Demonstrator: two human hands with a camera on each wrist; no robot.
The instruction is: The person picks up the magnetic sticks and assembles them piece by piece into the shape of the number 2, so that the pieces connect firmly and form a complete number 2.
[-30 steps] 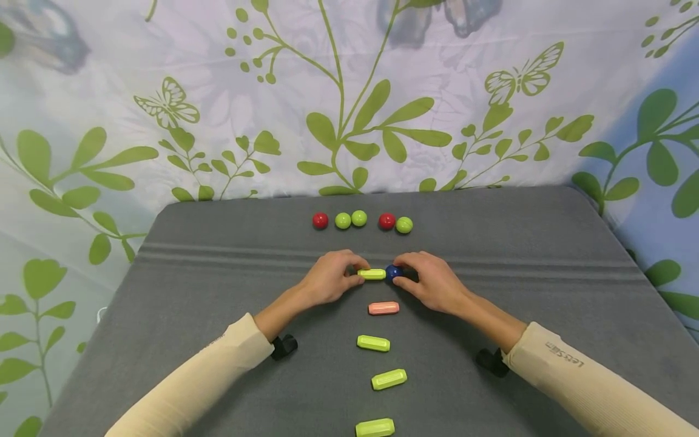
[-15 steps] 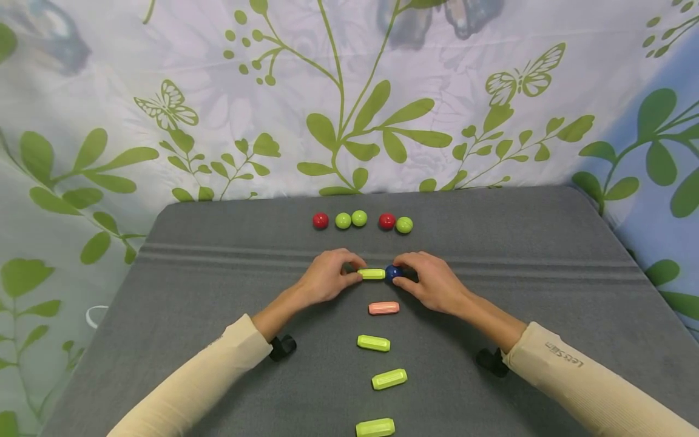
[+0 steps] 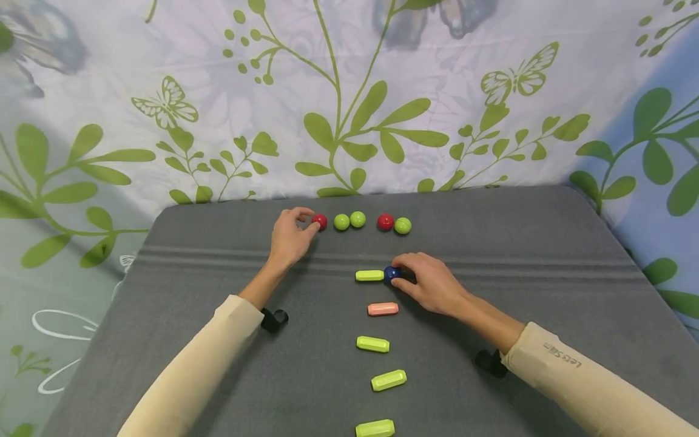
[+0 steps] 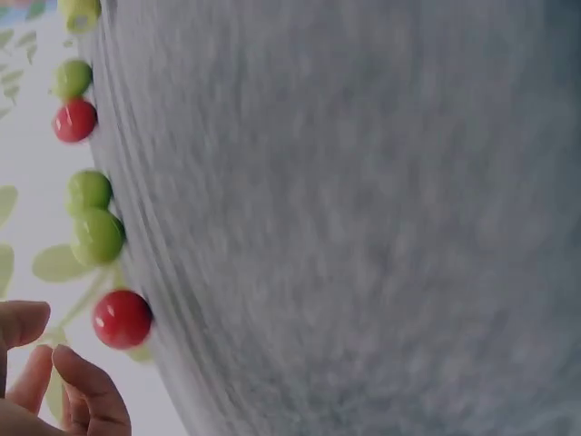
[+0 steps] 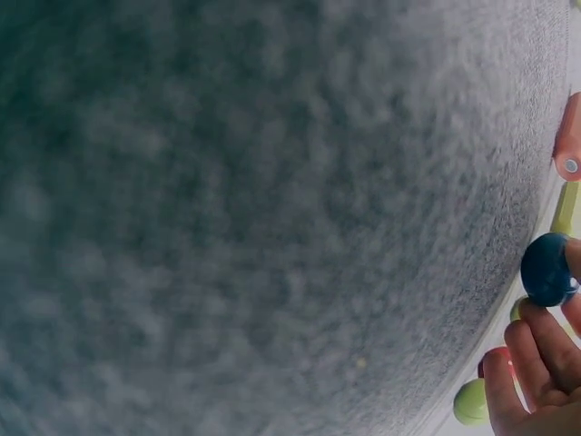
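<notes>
My right hand (image 3: 435,285) pinches a dark blue ball (image 3: 389,275) between thumb and fingers. Touching the ball's left side, or almost so, is the end of a yellow-green ribbed stick (image 3: 369,275). My left hand (image 3: 289,238) is at the back of the table beside a red ball (image 3: 321,221), thumb and fingers parted. In the left wrist view a small gap shows between its fingertips (image 4: 80,365) and that red ball (image 4: 123,319). The right wrist view shows the blue ball (image 5: 546,271) at the fingertips of my right hand.
Right of the red ball stand two green balls (image 3: 349,220), another red ball (image 3: 385,222) and a green ball (image 3: 403,226). Nearer me lie a salmon-pink stick (image 3: 383,309) and several yellow-green sticks (image 3: 389,380) on the grey cloth (image 3: 469,388). A leaf-patterned curtain (image 3: 349,91) hangs behind.
My left hand has let go of the yellow-green stick and moved back and left to the red ball. The right hand has stayed on the blue ball.
</notes>
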